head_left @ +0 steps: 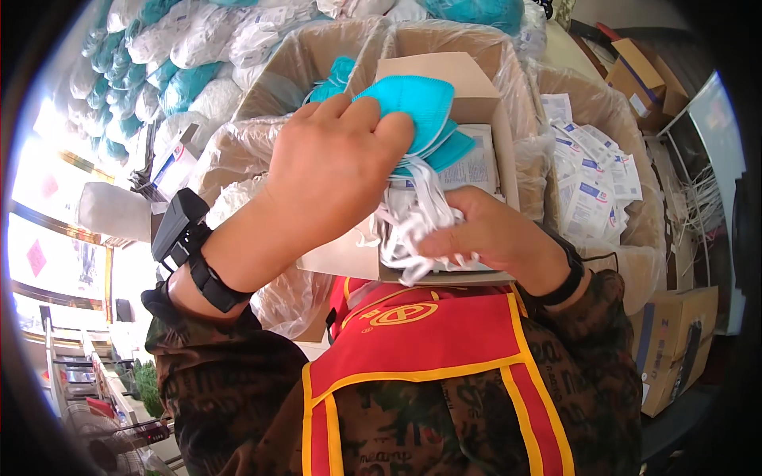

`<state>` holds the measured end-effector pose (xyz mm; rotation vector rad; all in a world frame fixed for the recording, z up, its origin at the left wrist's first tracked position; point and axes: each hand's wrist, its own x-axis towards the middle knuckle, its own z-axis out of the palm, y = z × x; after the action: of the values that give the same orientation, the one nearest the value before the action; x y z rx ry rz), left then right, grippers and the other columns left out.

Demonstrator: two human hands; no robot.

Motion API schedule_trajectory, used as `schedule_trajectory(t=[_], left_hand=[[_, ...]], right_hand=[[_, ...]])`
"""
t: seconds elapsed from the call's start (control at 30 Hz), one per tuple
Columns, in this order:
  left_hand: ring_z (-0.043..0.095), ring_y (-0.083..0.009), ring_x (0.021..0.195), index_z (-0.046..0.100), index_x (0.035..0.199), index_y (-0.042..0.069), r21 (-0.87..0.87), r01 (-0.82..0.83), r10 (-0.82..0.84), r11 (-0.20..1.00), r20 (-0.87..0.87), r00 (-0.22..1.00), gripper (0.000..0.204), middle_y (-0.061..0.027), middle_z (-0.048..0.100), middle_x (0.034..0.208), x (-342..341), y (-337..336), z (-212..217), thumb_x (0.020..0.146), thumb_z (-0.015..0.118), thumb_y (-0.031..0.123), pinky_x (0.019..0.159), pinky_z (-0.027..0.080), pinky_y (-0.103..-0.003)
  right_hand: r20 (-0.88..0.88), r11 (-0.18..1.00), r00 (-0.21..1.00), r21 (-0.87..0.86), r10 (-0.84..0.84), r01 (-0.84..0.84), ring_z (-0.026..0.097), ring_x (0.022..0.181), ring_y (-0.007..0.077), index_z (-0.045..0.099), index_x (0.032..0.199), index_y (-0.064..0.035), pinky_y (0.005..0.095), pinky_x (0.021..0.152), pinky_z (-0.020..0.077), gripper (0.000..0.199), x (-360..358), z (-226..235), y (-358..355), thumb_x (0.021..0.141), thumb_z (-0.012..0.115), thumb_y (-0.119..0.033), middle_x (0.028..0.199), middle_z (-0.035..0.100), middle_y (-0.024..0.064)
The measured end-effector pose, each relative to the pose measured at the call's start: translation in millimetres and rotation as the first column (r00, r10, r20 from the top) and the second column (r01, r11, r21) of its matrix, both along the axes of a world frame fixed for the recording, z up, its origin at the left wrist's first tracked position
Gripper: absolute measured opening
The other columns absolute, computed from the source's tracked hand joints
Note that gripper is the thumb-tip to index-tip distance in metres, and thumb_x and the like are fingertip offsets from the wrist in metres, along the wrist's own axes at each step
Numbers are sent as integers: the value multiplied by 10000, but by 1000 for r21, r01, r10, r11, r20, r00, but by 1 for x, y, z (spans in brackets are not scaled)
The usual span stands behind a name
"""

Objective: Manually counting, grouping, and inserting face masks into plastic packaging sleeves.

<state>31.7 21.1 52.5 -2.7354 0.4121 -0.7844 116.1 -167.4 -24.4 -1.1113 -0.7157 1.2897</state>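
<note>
My left hand (337,151) is closed round a small stack of teal face masks (421,103), holding it up over an open cardboard box (504,139). White elastic straps (425,198) hang down from the masks in a loose bunch. Lower and to the right, my right hand (488,230) grips that bunch, thumb laid across it. Inside the box, behind the straps, lie flat printed packets (470,165), partly hidden by the masks and both hands.
Plastic-lined cartons surround the box; the right one holds white printed packets (587,174), another at the back left holds teal masks (337,75). Bagged white and teal goods (186,83) are piled behind. A closed carton (675,345) stands at the right.
</note>
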Motion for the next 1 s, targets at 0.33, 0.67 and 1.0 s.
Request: schedule_trajectory(t=[0.33, 0.67, 1.0], left_hand=[[648, -317, 835, 557, 905, 83, -540, 37, -295, 841, -400, 868, 329, -103, 635, 850, -16, -15, -48, 656, 749, 184, 688, 507, -428], [563, -217, 588, 525, 734, 112, -356, 245, -414, 902, -550, 725, 171, -39, 482, 663, -85, -16, 3, 626, 647, 161, 515, 463, -357], [543, -82, 701, 612, 873, 33, -921, -236, -23, 309, -255, 967, 224, -27, 601, 736, -60, 53, -54, 754, 776, 130, 645, 450, -270]], right_hand=[[690, 886, 653, 459, -312, -62, 625, 1001, 250, 682, 899, -16, 316, 875, 473, 164, -18, 34, -33, 773, 777, -61, 1098, 614, 126], [679, 888, 670, 56, 301, -456, 576, 653, 276, 580, 908, -73, 358, 521, 463, 200, -33, 68, -80, 897, 670, -251, 841, 546, 85], [169, 908, 913, -136, -372, 396, 504, 453, 68, 613, 950, -17, 213, 401, 394, 197, 13, 32, -85, 836, 680, -163, 734, 620, 35]])
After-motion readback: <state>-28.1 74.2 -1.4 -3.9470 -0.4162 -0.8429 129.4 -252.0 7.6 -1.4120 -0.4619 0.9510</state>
